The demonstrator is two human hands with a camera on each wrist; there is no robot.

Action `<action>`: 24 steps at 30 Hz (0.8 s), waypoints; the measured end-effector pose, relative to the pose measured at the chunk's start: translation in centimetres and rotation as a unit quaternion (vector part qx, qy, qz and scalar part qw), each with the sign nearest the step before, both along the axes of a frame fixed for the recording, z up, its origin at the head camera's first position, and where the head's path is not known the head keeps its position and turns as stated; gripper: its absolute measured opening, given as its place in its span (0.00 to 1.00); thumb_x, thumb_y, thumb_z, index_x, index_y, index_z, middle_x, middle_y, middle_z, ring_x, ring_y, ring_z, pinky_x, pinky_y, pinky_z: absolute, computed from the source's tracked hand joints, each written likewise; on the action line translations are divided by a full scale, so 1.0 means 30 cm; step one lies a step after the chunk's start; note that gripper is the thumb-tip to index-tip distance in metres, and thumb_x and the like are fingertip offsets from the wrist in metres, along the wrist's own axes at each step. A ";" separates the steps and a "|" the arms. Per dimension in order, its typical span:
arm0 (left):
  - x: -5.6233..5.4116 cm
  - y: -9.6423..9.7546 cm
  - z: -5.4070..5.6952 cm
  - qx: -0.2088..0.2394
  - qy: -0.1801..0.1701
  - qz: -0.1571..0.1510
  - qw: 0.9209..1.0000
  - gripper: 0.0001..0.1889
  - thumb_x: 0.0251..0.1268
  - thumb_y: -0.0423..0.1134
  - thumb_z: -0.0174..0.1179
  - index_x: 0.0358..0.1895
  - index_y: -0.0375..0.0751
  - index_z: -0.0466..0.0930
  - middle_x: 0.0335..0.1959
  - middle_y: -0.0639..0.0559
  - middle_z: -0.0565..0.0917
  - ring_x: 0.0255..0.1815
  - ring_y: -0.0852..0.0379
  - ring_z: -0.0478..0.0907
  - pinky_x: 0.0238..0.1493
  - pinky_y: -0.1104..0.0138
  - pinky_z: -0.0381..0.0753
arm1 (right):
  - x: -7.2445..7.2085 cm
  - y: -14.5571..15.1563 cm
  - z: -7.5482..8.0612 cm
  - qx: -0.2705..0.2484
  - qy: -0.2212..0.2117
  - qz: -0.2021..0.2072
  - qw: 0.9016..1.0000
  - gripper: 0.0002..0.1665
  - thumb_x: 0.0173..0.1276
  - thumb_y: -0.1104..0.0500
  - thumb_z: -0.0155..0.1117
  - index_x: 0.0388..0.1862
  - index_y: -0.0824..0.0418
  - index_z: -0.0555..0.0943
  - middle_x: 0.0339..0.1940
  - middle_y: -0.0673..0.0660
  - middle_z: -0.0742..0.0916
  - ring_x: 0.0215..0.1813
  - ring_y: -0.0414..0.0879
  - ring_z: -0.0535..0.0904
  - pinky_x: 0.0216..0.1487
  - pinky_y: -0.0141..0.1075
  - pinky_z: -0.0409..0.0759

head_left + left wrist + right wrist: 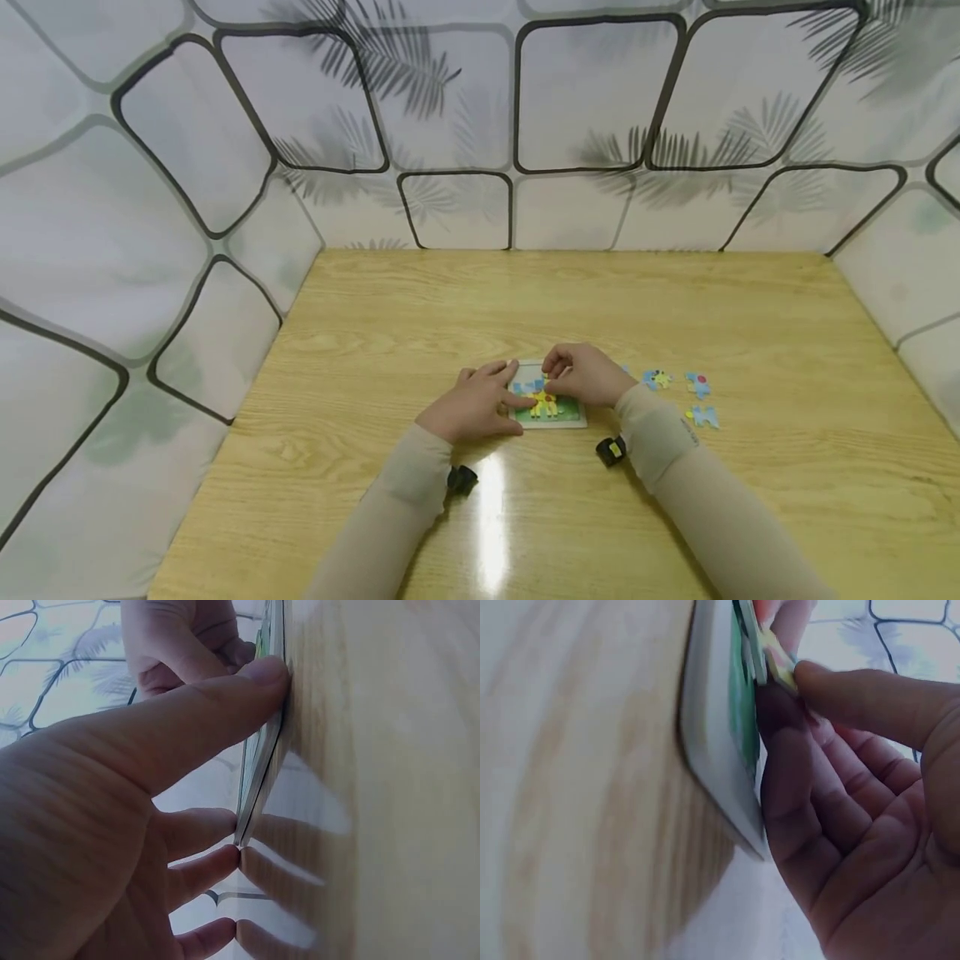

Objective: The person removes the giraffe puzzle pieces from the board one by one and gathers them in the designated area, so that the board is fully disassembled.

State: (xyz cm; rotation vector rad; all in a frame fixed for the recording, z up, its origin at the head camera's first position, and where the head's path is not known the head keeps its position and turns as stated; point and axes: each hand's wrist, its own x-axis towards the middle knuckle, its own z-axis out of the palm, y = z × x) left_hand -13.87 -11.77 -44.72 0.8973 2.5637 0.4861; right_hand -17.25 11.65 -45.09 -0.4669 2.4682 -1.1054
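Observation:
A small jigsaw puzzle board (558,424) with a pale frame lies on the table. Inside it are blue, green and yellow pieces, partly covered by the hands. My left hand (474,406) rests at the board's left side with its fingers spread; the left wrist view shows the thumb (262,671) against the board's edge (259,769). Over the board's right part, my right hand (588,375) pinches a puzzle piece (781,666) between thumb and index finger, close above the picture. Most of that piece is hidden by the fingertips.
To the right of the right hand lie loose puzzle pieces: a blue and yellow one (660,380), one with a red spot (698,384) and another blue one (705,416). Patterned cloth walls (465,208) border the wooden table (375,317) at the back and sides.

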 end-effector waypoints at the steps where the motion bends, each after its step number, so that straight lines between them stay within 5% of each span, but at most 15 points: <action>1: 0.000 0.001 0.002 0.000 0.001 -0.002 1.000 0.27 0.66 0.57 0.66 0.68 0.66 0.77 0.81 0.43 0.51 0.82 0.48 0.45 0.72 0.43 0.53 | 0.001 -0.002 0.003 0.003 0.005 0.001 1.000 0.09 0.65 0.60 0.71 0.43 0.57 0.81 0.37 0.52 0.85 0.40 0.44 0.81 0.46 0.41 0.79; 14: -0.003 0.023 0.007 -0.018 -0.020 -0.001 1.000 0.23 0.70 0.51 0.63 0.68 0.68 0.76 0.82 0.40 0.47 0.83 0.45 0.40 0.73 0.41 0.50 | -0.013 0.026 -0.002 -0.021 -0.024 -0.038 0.999 0.12 0.65 0.57 0.73 0.44 0.58 0.82 0.38 0.53 0.86 0.40 0.46 0.81 0.42 0.37 0.79; 19: -0.006 0.024 0.002 -0.021 -0.017 0.001 1.000 0.23 0.70 0.52 0.63 0.67 0.68 0.77 0.82 0.41 0.48 0.83 0.46 0.40 0.73 0.43 0.50 | -0.006 0.134 0.019 -0.073 -0.054 -0.060 0.994 0.18 0.68 0.54 0.71 0.51 0.63 0.81 0.42 0.57 0.86 0.41 0.50 0.83 0.41 0.40 0.82; 24: 0.000 0.014 0.004 -0.004 -0.029 0.008 1.000 0.23 0.69 0.50 0.65 0.67 0.67 0.78 0.82 0.43 0.48 0.83 0.48 0.39 0.74 0.43 0.48 | 0.036 0.295 0.058 -0.038 -0.057 -0.072 0.995 0.26 0.70 0.53 0.69 0.60 0.65 0.78 0.45 0.57 0.88 0.42 0.50 0.84 0.44 0.43 0.83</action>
